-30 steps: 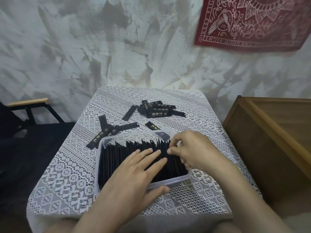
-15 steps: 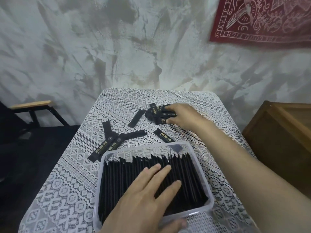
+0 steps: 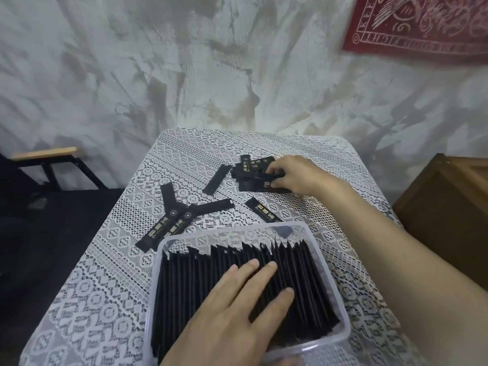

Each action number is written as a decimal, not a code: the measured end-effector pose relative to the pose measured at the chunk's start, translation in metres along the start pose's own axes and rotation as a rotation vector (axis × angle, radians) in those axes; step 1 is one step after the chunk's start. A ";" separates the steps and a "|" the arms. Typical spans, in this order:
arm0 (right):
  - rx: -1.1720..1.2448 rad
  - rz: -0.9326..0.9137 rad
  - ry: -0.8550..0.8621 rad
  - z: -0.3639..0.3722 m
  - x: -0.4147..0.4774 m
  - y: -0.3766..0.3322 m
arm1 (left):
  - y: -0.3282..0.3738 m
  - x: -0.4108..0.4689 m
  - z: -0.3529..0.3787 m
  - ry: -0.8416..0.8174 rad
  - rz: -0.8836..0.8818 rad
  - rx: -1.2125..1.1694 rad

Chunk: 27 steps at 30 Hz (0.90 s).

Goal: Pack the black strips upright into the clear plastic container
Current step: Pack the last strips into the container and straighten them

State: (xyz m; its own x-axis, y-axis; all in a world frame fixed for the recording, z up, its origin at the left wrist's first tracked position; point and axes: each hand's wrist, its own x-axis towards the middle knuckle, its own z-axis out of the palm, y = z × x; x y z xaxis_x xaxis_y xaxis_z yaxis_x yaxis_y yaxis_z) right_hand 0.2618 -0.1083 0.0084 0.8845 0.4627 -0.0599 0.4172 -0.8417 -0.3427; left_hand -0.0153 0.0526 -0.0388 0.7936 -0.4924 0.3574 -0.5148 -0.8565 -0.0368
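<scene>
A clear plastic container sits near the table's front edge, packed with several black strips standing on edge. My left hand lies flat on top of them, fingers straight. At the far middle of the table lies a loose pile of black strips with gold print. My right hand reaches into that pile and its fingers curl round a few strips. More loose strips lie crossed to the left of the container's far edge, and a single strip lies just behind it.
The table wears a white lace cloth. A wooden crate stands to the right of the table. A dark chair with a wooden armrest stands to the left. A rough grey wall rises behind the table.
My right hand left the container's right edge and reached forward to the far pile, where it now grips strips. My left hand stayed flat on the packed strips.
</scene>
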 end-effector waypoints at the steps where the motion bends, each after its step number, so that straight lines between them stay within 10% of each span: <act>1: -0.010 0.001 -0.011 0.000 -0.002 0.001 | 0.001 -0.001 0.000 -0.003 -0.005 -0.007; 16: 0.037 0.050 0.122 0.001 -0.018 0.006 | 0.001 0.000 -0.002 0.050 0.011 0.006; 21: 0.150 0.047 -0.228 -0.002 -0.027 -0.001 | 0.001 -0.001 -0.001 0.042 0.014 0.019; 27: 0.124 0.144 -0.135 0.009 -0.022 0.009 | 0.000 -0.001 0.001 0.045 0.026 0.026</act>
State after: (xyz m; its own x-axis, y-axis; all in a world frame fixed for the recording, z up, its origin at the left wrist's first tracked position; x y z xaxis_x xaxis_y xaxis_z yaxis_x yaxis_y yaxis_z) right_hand 0.2440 -0.1240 -0.0022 0.8934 0.3805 -0.2387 0.2527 -0.8651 -0.4333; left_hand -0.0160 0.0530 -0.0397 0.7643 -0.5075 0.3979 -0.5261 -0.8475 -0.0703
